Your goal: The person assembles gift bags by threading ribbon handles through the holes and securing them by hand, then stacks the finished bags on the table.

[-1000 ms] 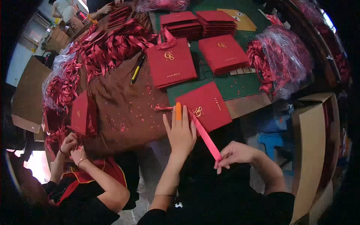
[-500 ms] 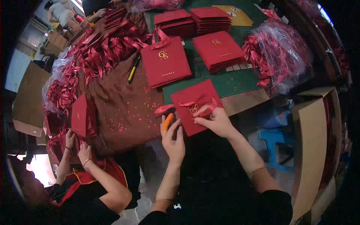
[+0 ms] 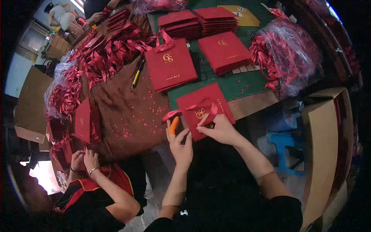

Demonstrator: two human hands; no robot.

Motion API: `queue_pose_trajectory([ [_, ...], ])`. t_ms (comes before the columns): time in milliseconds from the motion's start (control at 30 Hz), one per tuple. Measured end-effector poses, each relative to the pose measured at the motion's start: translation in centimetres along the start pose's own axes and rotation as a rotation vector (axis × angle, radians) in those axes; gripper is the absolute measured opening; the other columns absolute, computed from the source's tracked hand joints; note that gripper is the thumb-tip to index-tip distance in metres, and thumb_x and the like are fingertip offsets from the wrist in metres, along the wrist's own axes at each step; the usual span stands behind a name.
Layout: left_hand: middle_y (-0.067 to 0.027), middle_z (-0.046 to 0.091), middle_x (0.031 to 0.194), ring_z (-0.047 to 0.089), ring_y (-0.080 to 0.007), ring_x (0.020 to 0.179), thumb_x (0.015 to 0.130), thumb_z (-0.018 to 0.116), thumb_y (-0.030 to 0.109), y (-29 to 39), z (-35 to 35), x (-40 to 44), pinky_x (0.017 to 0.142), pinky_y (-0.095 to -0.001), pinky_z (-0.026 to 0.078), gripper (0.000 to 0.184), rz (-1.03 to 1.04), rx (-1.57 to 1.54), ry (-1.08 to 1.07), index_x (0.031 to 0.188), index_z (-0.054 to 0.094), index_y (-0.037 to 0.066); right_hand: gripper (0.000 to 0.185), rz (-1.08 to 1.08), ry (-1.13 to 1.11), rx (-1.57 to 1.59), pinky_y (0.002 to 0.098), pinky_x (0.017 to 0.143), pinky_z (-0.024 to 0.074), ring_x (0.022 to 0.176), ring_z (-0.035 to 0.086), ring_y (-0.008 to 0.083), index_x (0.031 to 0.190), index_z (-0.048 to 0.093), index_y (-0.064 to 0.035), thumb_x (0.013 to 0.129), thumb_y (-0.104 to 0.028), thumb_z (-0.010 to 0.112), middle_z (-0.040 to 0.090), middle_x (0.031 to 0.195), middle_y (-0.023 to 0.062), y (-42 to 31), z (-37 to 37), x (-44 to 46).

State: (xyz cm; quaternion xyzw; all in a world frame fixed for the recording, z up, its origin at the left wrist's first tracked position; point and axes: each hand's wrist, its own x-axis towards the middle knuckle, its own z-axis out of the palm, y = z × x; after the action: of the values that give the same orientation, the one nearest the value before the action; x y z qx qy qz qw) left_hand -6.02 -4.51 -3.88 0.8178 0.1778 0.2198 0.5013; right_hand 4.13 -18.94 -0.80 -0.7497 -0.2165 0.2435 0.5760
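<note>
A flat red paper bag (image 3: 225, 111) with a gold logo lies at the table's near edge, a red ribbon (image 3: 210, 103) looped over its front. My right hand (image 3: 221, 130) is over the bag's lower part, thumb and index finger pinched on the ribbon. Beside the bag's left edge is my left hand (image 3: 181, 149), its fingers apart and an orange cover (image 3: 174, 125) on one of them. Its fingertips meet the bag's edge; whether they grip it is unclear. The ribbon's loose end (image 3: 170, 115) lies just above that hand's fingertips.
Red bags (image 3: 172, 65) and a second pile (image 3: 225, 53) lie beyond. Ribbon bundles (image 3: 108, 58), a plastic-wrapped bundle (image 3: 291, 58) and a yellow-black pen (image 3: 136, 77) surround them. At left, a co-worker's hands (image 3: 85, 160) work near a standing bag (image 3: 82, 121). A cardboard box (image 3: 322, 154) stands right.
My right hand has shifted slightly down and left, and the ribbon loop now stands up more visibly over the bag. The co-worker's hands have come together lower down, below the standing bag.
</note>
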Motion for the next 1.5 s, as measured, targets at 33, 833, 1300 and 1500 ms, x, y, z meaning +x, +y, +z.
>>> queue_pose_trajectory([
  [33,-0.0170,0.046,0.138,0.026,-0.0321,0.140,0.080,0.068,0.005,0.0,0.0,0.0,0.115,-0.0494,0.012,0.016,0.015,0.004,-0.011,0.097,0.070,0.005,0.011,0.018,-0.013,-0.010,0.0241,0.056,0.0428,0.064,0.055,0.0055,0.087,0.068,-0.0007,0.081,-0.009,0.070,0.065,0.073,0.0036,0.1,0.0,0.0],
  [833,-0.0209,0.043,0.140,0.025,-0.0397,0.138,0.075,0.071,-0.001,0.2,-0.7,-0.2,0.112,-0.0486,0.022,0.024,0.262,0.218,-0.022,0.098,0.071,0.006,0.019,0.119,-0.149,-0.260,0.0420,0.062,0.0488,0.068,0.066,0.0312,0.080,0.069,0.0008,0.077,-0.018,0.070,0.065,0.068,0.0166,-3.2,-0.5,1.4],
  [1300,-0.0124,0.058,0.111,0.047,-0.0352,0.112,0.067,0.066,-0.001,0.9,-1.9,1.5,0.094,-0.0461,0.031,0.026,0.573,0.530,-0.084,0.091,0.069,0.009,0.038,-0.029,-0.018,-0.221,0.0349,0.060,0.0476,0.062,0.061,0.0207,0.077,0.057,-0.0050,0.077,-0.039,0.076,0.059,0.061,0.0093,-1.0,-1.2,2.4],
  [1500,-0.0126,0.059,0.106,0.051,-0.0354,0.113,0.069,0.071,0.002,0.8,-2.0,1.3,0.092,-0.0491,0.035,0.020,0.581,0.435,-0.059,0.087,0.068,0.009,0.033,0.165,-0.024,0.174,0.0244,0.039,0.0377,0.042,0.050,0.0073,0.082,0.057,-0.0064,0.090,-0.038,0.064,0.054,0.054,0.0012,-0.5,-2.2,2.4],
])
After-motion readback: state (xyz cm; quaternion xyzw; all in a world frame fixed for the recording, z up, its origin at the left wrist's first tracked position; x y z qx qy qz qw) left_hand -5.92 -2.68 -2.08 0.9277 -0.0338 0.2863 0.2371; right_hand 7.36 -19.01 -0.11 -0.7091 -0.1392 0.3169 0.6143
